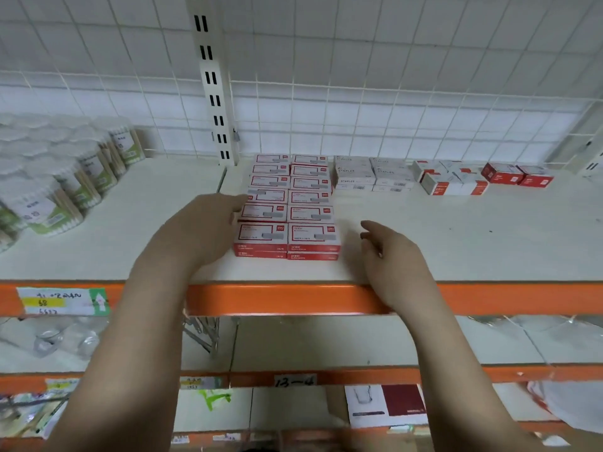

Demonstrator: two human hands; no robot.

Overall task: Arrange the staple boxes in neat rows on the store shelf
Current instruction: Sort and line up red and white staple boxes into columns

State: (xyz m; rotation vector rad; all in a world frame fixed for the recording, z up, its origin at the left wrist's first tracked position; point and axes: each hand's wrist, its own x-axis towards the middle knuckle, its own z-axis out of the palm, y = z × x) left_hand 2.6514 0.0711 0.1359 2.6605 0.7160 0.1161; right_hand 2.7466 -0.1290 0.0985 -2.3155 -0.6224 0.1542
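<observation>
The red boxes (287, 203) stand in two columns of six, and the front ones are two layers high. The white boxes (372, 174) number about six. To the right are about six mixed boxes (483, 179). Two hands.

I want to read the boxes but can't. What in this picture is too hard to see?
Head view only:
- Red staple boxes: small print on the lids is blurred, unreadable.
- Left hand: covers the block's left edge; whether its fingers touch a box is unclear.
- White staple boxes: the rear ones are too small and blurred to count.
- Cotton swab tubs: cut off by the left edge.
</observation>
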